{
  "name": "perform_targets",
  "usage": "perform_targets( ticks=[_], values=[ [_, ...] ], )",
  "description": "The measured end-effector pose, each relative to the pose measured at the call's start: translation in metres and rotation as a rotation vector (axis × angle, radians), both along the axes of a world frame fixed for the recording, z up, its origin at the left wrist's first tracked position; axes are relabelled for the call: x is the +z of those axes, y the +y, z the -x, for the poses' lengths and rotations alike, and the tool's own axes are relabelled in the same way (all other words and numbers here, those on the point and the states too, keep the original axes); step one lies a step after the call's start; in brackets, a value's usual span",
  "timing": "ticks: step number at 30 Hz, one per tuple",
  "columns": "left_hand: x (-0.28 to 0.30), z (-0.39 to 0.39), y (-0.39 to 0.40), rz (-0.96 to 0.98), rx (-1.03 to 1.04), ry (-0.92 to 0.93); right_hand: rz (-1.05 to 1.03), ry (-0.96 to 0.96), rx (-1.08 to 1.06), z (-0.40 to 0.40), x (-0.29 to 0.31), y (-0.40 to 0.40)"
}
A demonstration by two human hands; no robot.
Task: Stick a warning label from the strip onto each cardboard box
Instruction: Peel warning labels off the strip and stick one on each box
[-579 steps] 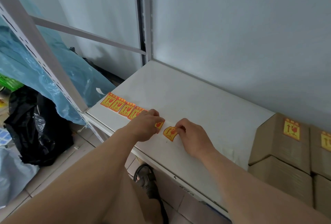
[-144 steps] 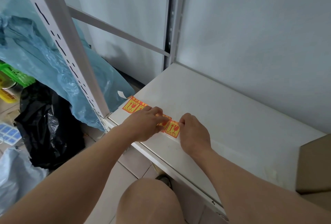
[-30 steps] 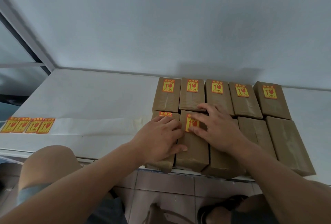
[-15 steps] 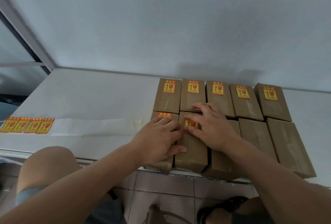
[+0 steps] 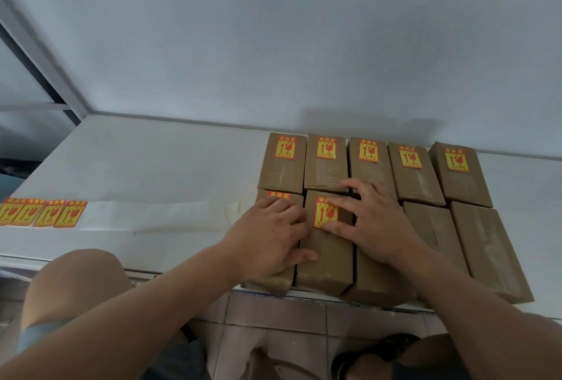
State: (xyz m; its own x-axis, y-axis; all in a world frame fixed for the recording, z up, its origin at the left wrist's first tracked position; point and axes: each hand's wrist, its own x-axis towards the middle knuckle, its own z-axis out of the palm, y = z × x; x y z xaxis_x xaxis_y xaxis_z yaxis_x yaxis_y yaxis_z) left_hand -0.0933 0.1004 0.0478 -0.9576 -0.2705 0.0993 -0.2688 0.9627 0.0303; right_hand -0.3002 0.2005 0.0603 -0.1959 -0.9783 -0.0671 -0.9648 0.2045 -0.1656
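Ten cardboard boxes stand in two rows of five on a white shelf (image 5: 146, 166), packed side by side against the wall at 12 o'clock. All five boxes of the far row carry a yellow-and-red warning label at their far end.

In the near row, the second box from the left (image 5: 327, 255) bears a warning label (image 5: 326, 214) on its top face. The right hand (image 5: 377, 221) lies flat and spread over this box and its neighbour at 3 o'clock; index finger and thumb bracket the label, touching its upper and lower right edges. It grips nothing.

The left hand (image 5: 270, 236) rests palm-down, fingers loosely extended, across the leftmost near box (image 5: 275, 280), its thumb reaching onto the second box. It holds nothing. The red top edge of a label (image 5: 278, 195) shows just beyond its fingertips; the remainder is hidden.

The two near boxes toward 3 o'clock (image 5: 486, 249) show bare taped tops; the third is largely covered by the right hand.

The label strip (image 5: 152, 215) lies flat on the shelf at 9 o'clock, well apart from the boxes. Four labels (image 5: 42, 212) remain at its far left end; the liner nearer the boxes is blank.
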Motion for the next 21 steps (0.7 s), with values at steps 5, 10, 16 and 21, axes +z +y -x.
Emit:
perform_targets(
  ticks=[5, 10, 16, 21],
  values=[
    [0.0, -0.001, 0.0, -0.01, 0.0, -0.01, -0.002, -0.006, 0.002, 0.0, -0.001, -0.002],
    [0.002, -0.002, 0.001, -0.015, 0.003, -0.004, 0.061, -0.043, 0.008, 0.003, -0.003, 0.005],
    [0.005, -0.003, 0.003, -0.032, -0.02, 0.019, 0.036, -0.002, 0.067, 0.0, 0.008, 0.0],
    [0.017, -0.023, -0.008, 0.13, -0.101, 0.167, 0.147, 0.103, 0.204, -0.02, 0.022, -0.026]
  ],
)
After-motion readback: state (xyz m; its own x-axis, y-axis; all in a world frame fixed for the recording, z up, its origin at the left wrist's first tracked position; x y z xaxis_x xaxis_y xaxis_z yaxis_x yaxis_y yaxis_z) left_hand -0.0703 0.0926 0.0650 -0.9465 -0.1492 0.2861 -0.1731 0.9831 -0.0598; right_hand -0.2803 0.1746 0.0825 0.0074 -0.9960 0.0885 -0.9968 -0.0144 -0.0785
